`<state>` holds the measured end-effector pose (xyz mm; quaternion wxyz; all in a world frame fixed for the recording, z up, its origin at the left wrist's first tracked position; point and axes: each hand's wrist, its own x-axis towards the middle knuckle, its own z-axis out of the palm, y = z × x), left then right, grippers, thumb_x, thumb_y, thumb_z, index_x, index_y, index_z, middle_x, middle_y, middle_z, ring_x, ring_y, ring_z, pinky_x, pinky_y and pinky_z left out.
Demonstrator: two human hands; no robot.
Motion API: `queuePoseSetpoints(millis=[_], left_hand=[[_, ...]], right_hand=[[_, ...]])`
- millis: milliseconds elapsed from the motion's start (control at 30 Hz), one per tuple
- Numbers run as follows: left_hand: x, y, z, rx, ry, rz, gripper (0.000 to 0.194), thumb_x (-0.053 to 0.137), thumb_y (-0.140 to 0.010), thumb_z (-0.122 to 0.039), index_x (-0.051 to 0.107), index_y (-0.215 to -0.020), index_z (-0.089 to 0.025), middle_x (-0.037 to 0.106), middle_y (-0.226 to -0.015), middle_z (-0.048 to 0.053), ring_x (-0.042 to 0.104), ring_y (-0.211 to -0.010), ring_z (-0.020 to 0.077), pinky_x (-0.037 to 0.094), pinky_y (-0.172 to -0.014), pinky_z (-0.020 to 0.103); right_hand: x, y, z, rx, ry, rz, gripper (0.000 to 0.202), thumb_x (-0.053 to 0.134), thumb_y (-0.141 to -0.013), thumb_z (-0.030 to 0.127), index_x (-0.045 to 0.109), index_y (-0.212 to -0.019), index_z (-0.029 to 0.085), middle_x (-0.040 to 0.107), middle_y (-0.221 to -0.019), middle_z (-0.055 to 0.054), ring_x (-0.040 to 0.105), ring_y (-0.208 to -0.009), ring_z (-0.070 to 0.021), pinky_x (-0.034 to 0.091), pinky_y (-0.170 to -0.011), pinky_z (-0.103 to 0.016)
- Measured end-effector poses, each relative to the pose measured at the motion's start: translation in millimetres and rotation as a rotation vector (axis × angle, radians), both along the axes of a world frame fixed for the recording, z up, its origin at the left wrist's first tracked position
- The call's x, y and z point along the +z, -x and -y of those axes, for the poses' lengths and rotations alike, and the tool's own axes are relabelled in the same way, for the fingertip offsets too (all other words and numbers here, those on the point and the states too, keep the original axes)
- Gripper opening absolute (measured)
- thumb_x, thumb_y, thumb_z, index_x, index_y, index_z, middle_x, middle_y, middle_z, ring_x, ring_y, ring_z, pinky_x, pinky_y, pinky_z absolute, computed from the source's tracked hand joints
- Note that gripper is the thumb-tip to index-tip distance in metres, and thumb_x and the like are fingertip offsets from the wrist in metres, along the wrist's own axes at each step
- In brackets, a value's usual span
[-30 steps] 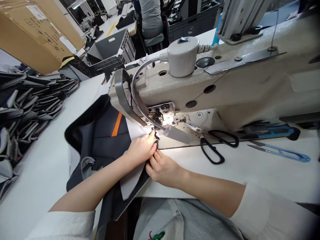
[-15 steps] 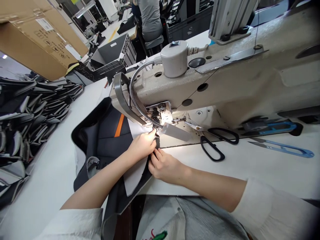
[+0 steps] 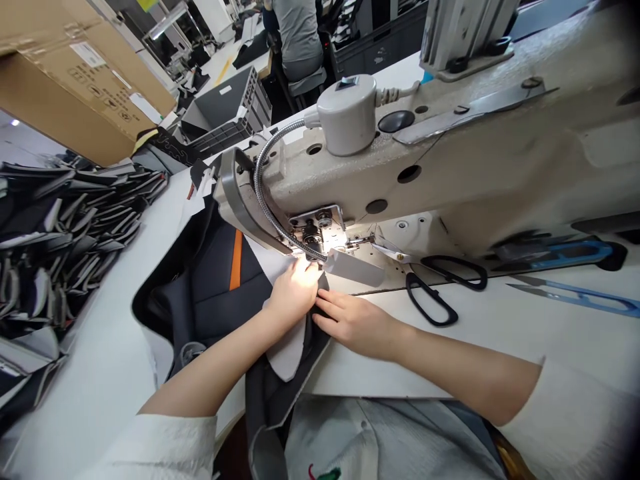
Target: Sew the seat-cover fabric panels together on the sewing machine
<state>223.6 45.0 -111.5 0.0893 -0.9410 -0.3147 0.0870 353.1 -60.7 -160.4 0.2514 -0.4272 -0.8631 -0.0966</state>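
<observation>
A dark fabric piece with an orange stripe lies at the left of the sewing machine and hangs over the table's front edge. My left hand presses on its pale layer right by the lit needle area, fingers together; what they pinch, if anything, is hidden. Just to the right, my right hand rests on the fabric's dark edge, its fingers stretched out and slightly apart. The needle tip is hidden behind the lamp's end and my left fingers.
Black-handled scissors and blue thread snips lie right of the needle area. Stacked dark pieces fill the far left. Behind are a cardboard box, a grey crate and a seated person.
The fabric's front part has swung right and its striped part has shifted slightly left. My left hand has moved nearer the needle; my right hand has slid right, its fingers flatter.
</observation>
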Motion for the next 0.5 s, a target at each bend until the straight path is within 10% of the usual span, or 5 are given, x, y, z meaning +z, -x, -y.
queuePoseSetpoints(millis=[133, 233, 500], left_hand=[[44.0, 8.8, -4.1, -0.232, 0.16, -0.235, 0.023, 0.041, -0.081, -0.009, 0.063, -0.079, -0.013, 0.061, -0.104, 0.014, 0.054, -0.103, 0.0272, 0.045, -0.087, 0.039], [67.8, 9.4, -1.8, -0.084, 0.225, -0.349, 0.026, 0.04, -0.08, -0.006, 0.062, -0.09, -0.013, 0.063, -0.096, 0.012, 0.061, -0.09, 0.023, 0.049, -0.078, 0.033], [31.2, -0.2, 39.1, 0.041, 0.168, -0.439, 0.052, 0.034, -0.087, -0.009, 0.031, -0.138, -0.01, 0.063, -0.08, 0.012, 0.066, -0.066, 0.0247, 0.05, -0.052, 0.031]], right_hand=[[-1.2, 8.3, 2.6, 0.094, 0.044, -0.014, 0.024, 0.045, -0.089, 0.016, 0.066, -0.101, 0.016, 0.063, -0.115, -0.01, 0.053, -0.114, -0.0253, 0.041, -0.098, -0.044], [-3.6, 30.4, 12.5, -0.009, 0.0, 0.078, 0.028, 0.045, -0.088, 0.016, 0.065, -0.107, 0.009, 0.063, -0.113, -0.018, 0.058, -0.106, -0.0295, 0.04, -0.096, -0.052], [1.7, 48.8, 20.3, -0.1, -0.049, 0.113, 0.028, 0.044, -0.08, 0.005, 0.067, -0.095, 0.002, 0.067, -0.093, -0.022, 0.065, -0.085, -0.0287, 0.049, -0.079, -0.046]])
